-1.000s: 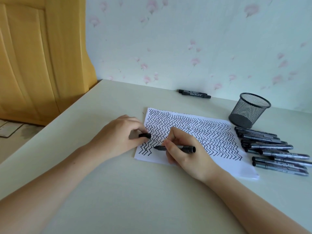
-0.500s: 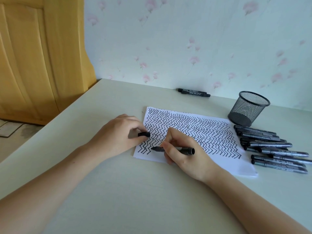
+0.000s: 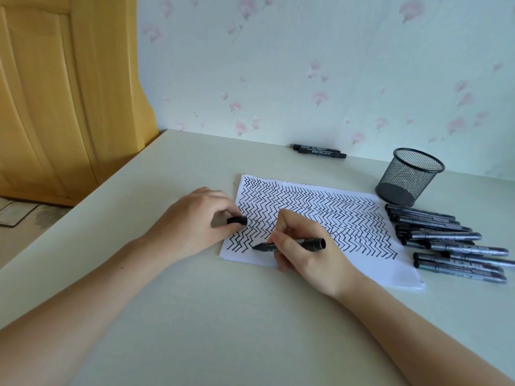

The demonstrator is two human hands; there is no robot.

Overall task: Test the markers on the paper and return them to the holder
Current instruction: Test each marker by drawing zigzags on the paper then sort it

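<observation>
My right hand (image 3: 309, 254) gripped a black marker (image 3: 289, 244), thumb and fingers (image 3: 281, 242) curled round its barrel, with the tip pointing left and resting on the paper (image 3: 370, 263) near its lower left corner. The blunt rear end of the marker stuck out to the right past my knuckles. My left hand (image 3: 192, 221) lay at the paper's left edge, its fingers curled, pinching the marker's black cap (image 3: 237, 220) between thumb and forefinger just over the edge of the sheet.

The paper lay flat on the pale table (image 3: 195, 316), covered almost from top to bottom with rows of black zigzag lines; only a strip along its near edge and its right corner was bare. To the right of the paper lay a loose pile of markers (image 3: 448, 240), all capped as far as I could see, lying roughly side by side with their ends toward the sheet. Just behind that pile stood the black mesh holder (image 3: 409, 176), upright; I could see no marker in it. Two more black markers (image 3: 320, 151) lay together at the back of the table against the flowered wall (image 3: 306, 65). A yellow wooden door (image 3: 61, 93) stood to the left.
</observation>
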